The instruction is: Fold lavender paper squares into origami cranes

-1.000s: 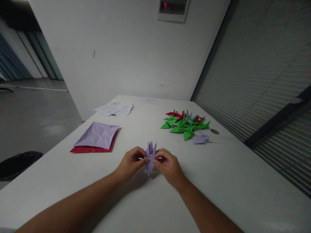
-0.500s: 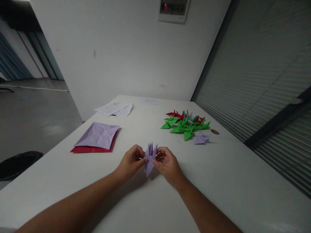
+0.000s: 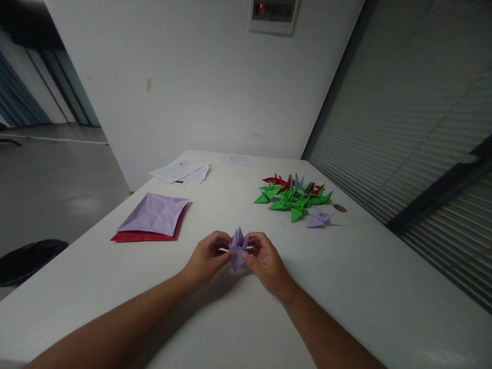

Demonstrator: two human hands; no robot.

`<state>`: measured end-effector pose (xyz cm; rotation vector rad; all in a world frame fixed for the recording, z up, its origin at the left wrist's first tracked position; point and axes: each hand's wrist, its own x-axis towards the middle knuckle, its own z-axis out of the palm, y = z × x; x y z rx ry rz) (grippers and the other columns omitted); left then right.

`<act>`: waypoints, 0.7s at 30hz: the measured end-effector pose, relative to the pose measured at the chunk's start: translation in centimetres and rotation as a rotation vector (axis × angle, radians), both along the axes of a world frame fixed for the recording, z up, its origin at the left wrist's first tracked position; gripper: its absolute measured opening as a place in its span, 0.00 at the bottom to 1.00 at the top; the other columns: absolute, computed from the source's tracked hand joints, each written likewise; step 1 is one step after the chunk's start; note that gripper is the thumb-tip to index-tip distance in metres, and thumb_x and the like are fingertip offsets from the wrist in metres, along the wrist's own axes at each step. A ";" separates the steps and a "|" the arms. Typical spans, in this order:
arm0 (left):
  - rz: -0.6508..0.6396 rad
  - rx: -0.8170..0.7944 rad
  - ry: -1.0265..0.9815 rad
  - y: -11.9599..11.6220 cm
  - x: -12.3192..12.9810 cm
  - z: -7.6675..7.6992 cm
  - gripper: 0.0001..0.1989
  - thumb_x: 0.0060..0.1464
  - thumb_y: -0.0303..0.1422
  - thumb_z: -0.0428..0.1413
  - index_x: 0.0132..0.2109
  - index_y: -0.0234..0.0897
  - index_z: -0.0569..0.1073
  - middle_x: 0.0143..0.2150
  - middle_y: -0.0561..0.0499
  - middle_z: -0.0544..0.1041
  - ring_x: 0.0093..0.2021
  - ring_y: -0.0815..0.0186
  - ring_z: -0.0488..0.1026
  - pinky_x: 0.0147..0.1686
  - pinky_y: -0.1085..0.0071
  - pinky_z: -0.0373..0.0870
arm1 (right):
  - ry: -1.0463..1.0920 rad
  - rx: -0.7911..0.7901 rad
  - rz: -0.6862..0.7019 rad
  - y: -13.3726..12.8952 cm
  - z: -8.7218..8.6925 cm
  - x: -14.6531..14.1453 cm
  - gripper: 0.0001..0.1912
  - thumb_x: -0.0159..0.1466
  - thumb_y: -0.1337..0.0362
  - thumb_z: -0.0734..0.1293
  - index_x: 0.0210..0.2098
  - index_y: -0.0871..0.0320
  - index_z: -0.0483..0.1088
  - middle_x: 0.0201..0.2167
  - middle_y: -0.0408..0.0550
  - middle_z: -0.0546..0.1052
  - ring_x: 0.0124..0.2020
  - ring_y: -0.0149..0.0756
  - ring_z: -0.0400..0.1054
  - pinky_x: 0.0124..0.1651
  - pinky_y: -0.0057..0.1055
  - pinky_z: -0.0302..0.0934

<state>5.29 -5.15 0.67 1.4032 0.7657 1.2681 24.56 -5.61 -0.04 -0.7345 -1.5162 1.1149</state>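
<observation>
The fingers of the left hand [image 3: 209, 256] are bent inward, with the thumb and the curled index finger close together on the left side of a small folded piece of light purple paper [image 3: 238, 256]. The fingers of the right hand [image 3: 265, 261] are bent in the same way, and they pinch the right side of this piece; its thumb lies on the near face. So both hands are almost closed, and the paper is held between them. How the other fingers lie behind the paper, one cannot tell. The piece has narrow points which go upward and one wider point which goes down, and it is in front of the person, over the near part of a white table [image 3: 215, 328].

Farther away, to the right, there is a group of folded green and red paper cranes [image 3: 286, 200], with some purple among them. One single light purple paper crane [image 3: 319, 220] lies just beside this group, on the near side, and a round brown disc-like spot [image 3: 340, 208] is close to it. To the left, a creased light purple paper sheet [image 3: 154, 215] lies on top of a red folded paper [image 3: 146, 237]. Behind them, several loose white printed papers [image 3: 180, 172] overlap one another near the table's left edge.
</observation>
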 end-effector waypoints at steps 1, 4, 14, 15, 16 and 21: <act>0.008 0.003 0.019 0.0 0.0 0.0 0.15 0.51 0.35 0.68 0.42 0.35 0.74 0.37 0.49 0.79 0.37 0.66 0.77 0.37 0.70 0.76 | -0.011 0.007 -0.010 0.0 0.1 0.0 0.13 0.65 0.59 0.71 0.47 0.51 0.68 0.44 0.48 0.75 0.45 0.40 0.73 0.48 0.39 0.69; 0.034 0.014 0.103 0.0 -0.2 -0.2 0.14 0.52 0.34 0.67 0.44 0.34 0.76 0.40 0.47 0.80 0.40 0.63 0.79 0.40 0.67 0.79 | -0.060 0.049 -0.051 0.0 0.2 0.0 0.10 0.64 0.62 0.71 0.44 0.53 0.70 0.40 0.47 0.76 0.41 0.38 0.74 0.46 0.37 0.70; 0.152 0.262 0.294 -0.3 -0.3 0.3 0.10 0.55 0.28 0.61 0.46 0.39 0.79 0.43 0.48 0.75 0.42 0.64 0.79 0.42 0.63 0.84 | -0.251 0.362 -0.220 0.0 0.8 0.2 0.16 0.62 0.73 0.70 0.47 0.53 0.74 0.40 0.48 0.77 0.40 0.38 0.73 0.44 0.34 0.70; 0.154 0.273 0.288 -0.3 -0.3 0.3 0.10 0.55 0.27 0.61 0.46 0.39 0.79 0.44 0.49 0.74 0.42 0.65 0.78 0.42 0.63 0.84 | -0.269 0.396 -0.231 -0.1 0.9 0.2 0.16 0.62 0.74 0.70 0.48 0.53 0.75 0.39 0.48 0.77 0.40 0.38 0.73 0.44 0.34 0.70; 0.154 0.274 0.281 -0.4 -0.3 0.3 0.10 0.55 0.27 0.61 0.45 0.40 0.79 0.44 0.49 0.72 0.42 0.65 0.78 0.43 0.63 0.85 | -0.285 0.422 -0.240 -0.1 1.1 0.3 0.17 0.62 0.74 0.69 0.49 0.53 0.75 0.39 0.48 0.77 0.40 0.38 0.73 0.45 0.35 0.69; 0.156 0.265 0.242 -0.5 -0.2 0.2 0.08 0.55 0.27 0.61 0.43 0.40 0.79 0.45 0.50 0.67 0.42 0.67 0.77 0.46 0.61 0.84 | -0.320 0.454 -0.237 -0.1 1.3 0.6 0.18 0.64 0.71 0.70 0.52 0.50 0.76 0.38 0.48 0.75 0.40 0.39 0.72 0.43 0.35 0.68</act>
